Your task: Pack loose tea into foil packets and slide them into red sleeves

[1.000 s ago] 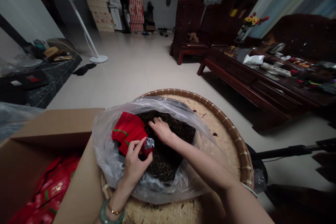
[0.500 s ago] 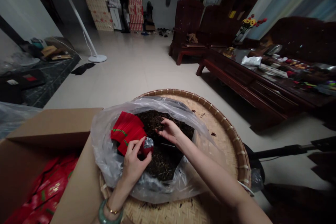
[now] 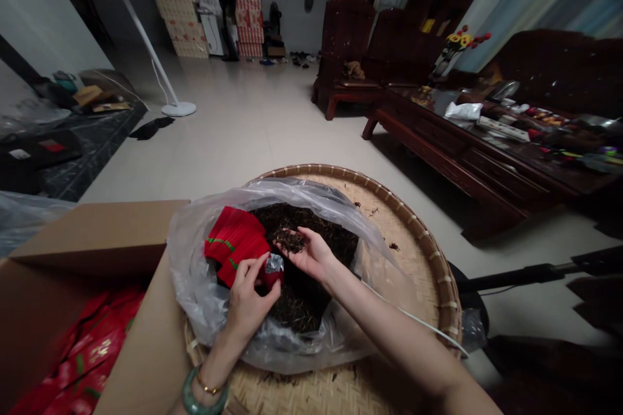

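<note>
A clear plastic bag (image 3: pixel 204 285) lies open on a round woven tray (image 3: pixel 428 253), and it holds a heap of dark loose tea leaves (image 3: pixel 311 285). My left hand (image 3: pixel 248 305) pinches a small red pouch (image 3: pixel 270 271) with a silver open mouth, just below a stack of flat red pouches (image 3: pixel 233 240) that rests in the bag. My right hand (image 3: pixel 309 253) is palm up and cupped, with a pinch of tea leaves (image 3: pixel 291 240) in it, right beside the pouch's mouth.
A cardboard box (image 3: pixel 97 253) with filled red packets (image 3: pixel 82 363) stands at my left. A long dark wooden table (image 3: pixel 467 155) with clutter runs along the right. A standing fan (image 3: pixel 141 26) and stacked cartons (image 3: pixel 214 13) are across the tiled floor.
My right hand has lifted out of the tea heap, turned palm up with a scoop of leaves, and come toward the pouch. My left hand has kept the pouch still.
</note>
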Available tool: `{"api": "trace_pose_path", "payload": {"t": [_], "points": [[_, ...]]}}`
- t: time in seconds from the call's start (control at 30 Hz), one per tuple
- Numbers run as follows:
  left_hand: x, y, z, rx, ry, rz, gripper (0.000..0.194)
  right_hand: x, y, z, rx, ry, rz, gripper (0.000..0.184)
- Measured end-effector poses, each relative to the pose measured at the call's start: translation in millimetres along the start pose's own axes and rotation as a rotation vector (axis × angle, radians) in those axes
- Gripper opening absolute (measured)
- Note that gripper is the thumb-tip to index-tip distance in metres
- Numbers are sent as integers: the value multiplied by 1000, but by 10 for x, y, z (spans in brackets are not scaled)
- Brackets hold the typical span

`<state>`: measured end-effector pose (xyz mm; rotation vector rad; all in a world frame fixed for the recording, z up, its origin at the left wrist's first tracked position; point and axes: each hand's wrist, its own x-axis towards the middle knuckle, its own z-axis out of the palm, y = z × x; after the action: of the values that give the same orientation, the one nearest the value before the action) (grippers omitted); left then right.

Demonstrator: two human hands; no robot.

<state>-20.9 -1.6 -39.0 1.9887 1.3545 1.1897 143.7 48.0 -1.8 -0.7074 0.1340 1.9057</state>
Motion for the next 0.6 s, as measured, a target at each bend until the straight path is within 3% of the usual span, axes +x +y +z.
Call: {"api": "trace_pose_path", "payload": {"t": [0.1, 0.4, 0.6], "points": [[-2, -1, 0, -3, -9, -4, 43, -36, 14, 47, 19, 17, -60, 26], [-23, -11, 3, -5, -33, -17, 44, -222, 64, 79, 114, 99, -58, 41], [-16, -8, 7, 0, -35, -7, 44, -280, 128, 88, 161, 109, -99, 36]]}}
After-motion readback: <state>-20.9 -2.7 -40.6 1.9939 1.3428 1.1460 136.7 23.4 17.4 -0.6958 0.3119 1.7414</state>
